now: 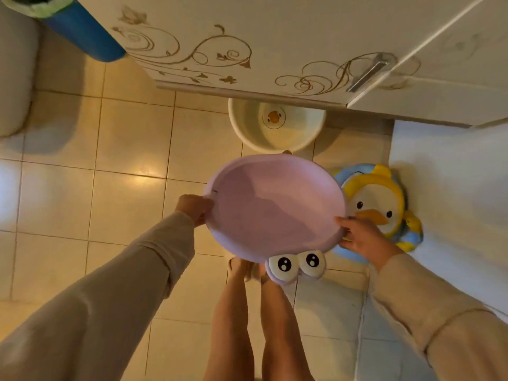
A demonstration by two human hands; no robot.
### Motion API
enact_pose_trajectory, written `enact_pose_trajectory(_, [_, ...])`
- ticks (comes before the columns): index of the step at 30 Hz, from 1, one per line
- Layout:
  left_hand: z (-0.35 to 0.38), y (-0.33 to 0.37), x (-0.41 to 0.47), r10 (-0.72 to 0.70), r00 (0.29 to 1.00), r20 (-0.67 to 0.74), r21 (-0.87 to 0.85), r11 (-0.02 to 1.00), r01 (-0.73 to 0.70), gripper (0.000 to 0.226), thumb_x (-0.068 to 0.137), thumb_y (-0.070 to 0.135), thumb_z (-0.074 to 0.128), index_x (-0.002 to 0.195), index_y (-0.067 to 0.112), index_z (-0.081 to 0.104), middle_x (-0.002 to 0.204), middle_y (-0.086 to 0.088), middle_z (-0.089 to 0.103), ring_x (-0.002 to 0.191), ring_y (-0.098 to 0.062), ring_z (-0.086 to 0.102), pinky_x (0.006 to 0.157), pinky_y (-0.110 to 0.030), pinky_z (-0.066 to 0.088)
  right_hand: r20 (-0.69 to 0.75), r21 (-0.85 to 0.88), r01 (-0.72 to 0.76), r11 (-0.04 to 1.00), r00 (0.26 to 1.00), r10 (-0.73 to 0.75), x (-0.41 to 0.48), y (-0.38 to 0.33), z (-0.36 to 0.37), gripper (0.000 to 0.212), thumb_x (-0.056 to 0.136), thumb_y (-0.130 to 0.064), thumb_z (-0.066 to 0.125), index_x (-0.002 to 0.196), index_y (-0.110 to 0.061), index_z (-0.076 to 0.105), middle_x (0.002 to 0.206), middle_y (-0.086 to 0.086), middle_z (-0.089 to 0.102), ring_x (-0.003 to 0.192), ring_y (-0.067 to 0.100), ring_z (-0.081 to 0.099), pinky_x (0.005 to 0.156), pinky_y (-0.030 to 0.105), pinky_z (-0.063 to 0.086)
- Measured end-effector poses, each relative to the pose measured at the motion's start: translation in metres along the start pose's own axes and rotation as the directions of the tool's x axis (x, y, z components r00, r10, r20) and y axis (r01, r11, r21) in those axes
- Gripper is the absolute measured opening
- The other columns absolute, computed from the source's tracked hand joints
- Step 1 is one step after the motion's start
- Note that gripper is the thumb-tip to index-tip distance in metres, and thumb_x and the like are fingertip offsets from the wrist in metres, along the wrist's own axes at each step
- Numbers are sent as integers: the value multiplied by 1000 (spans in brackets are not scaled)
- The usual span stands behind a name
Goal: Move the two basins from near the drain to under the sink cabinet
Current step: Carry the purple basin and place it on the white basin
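Item: pink basin [275, 207], carried in two hands above the tiled floor [132, 149], short of the sink cabinet [247, 50].

Detail: Round, shallow, plastic by its look, with a pair of cartoon eyes [297, 264] moulded on the near rim; appears empty, so likely light and stiff, and possibly slick if wet. Left hand [193, 209] grips the left rim, fingers curled shut over the edge; right hand [362, 237] grips the right rim, fingers [345, 221] pinched closed on it. Opposite points of the rim look the sound places to hold, keeping it level. Second item: cream basin [276, 126] with a duck face inside, on the floor, partly tucked under the cabinet's lower edge. Beside the held basin, lower right: a duck-shaped stool or toy [376, 204], exact kind unclear.
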State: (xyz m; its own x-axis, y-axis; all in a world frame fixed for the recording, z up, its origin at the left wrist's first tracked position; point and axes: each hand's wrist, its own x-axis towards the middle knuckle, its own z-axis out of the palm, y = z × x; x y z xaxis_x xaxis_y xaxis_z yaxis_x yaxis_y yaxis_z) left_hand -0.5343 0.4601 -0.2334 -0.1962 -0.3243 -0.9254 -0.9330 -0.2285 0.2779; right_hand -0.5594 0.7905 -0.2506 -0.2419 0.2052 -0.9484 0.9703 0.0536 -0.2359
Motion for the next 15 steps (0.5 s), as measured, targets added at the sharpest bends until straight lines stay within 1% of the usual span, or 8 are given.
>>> enact_pose_trajectory(3, [18, 17, 48, 39, 998, 42, 42, 998, -41, 20, 84, -7, 54, 103, -4, 55, 103, -19, 52, 95, -28, 51, 72, -39, 50, 10, -49, 59, 997, 998, -58, 53, -24, 12, 40, 87, -11, 61, 126, -3, 53, 99, 11, 62, 74, 18, 56, 56, 33, 45])
enact_pose_trajectory(5, [29, 31, 74, 63, 996, 69, 66, 996, -68, 22, 82, -7, 54, 104, -2, 53, 105, -18, 52, 96, -28, 52, 70, -38, 51, 17, -66, 99, 993, 995, -98, 81, -46, 21, 30, 88, -11, 59, 117, -8, 55, 103, 11, 58, 72, 16, 54, 58, 31, 44])
enact_pose_trajectory(7, [38, 46, 99, 96, 991, 92, 85, 991, -104, 31, 82, -6, 56, 113, -4, 54, 103, -17, 53, 97, -30, 53, 76, -40, 52, 1, -74, 130, 989, 991, -131, 103, -73, 32, 16, 89, -12, 56, 104, -16, 53, 91, 7, 55, 70, 13, 49, 58, 29, 42])
enact_pose_trajectory(8, [42, 54, 110, 102, 988, 116, 89, 990, -113, 30, 82, -5, 56, 113, -5, 54, 101, -16, 54, 97, -30, 53, 82, -41, 51, -17, -79, 151, 985, 988, -153, 116, -87, 36, 17, 89, -13, 57, 104, -18, 51, 86, 6, 53, 71, 14, 50, 58, 30, 42])
enact_pose_trajectory(10, [50, 73, 129, 128, 975, 181, 96, 984, -147, 14, 82, -3, 56, 96, -1, 56, 99, -13, 56, 91, -30, 57, 80, -40, 53, -70, -122, 200, 972, 975, -210, 140, -114, 44, 19, 87, -14, 60, 104, -15, 50, 85, 8, 53, 74, 17, 57, 57, 30, 46])
enact_pose_trajectory(12, [58, 92, 150, 195, 959, 206, 99, 971, -219, 11, 81, -2, 57, 85, 7, 51, 96, -8, 57, 84, -26, 60, 67, -35, 54, -113, -192, 246, 950, 956, -271, 163, -135, 52, 14, 85, -17, 62, 81, -9, 51, 70, 8, 47, 43, 9, 53, 36, 16, 37])
enact_pose_trajectory(13, [61, 100, 161, 235, 951, 199, 86, 963, -256, 17, 80, -1, 59, 90, 7, 48, 96, -7, 57, 82, -24, 60, 63, -33, 53, -124, -225, 256, 940, 949, -289, 176, -143, 57, 22, 84, -19, 63, 70, -12, 47, 63, 6, 42, 35, 8, 44, 28, 10, 26])
enact_pose_trajectory(15, [70, 114, 185, 299, 938, 177, 39, 950, -311, 40, 79, -2, 59, 116, 2, 45, 101, -8, 58, 78, -20, 61, 58, -31, 53, -115, -247, 275, 929, 944, -310, 203, -155, 66, 27, 85, -23, 62, 65, -17, 44, 60, 2, 38, 44, 9, 33, 25, 7, 17])
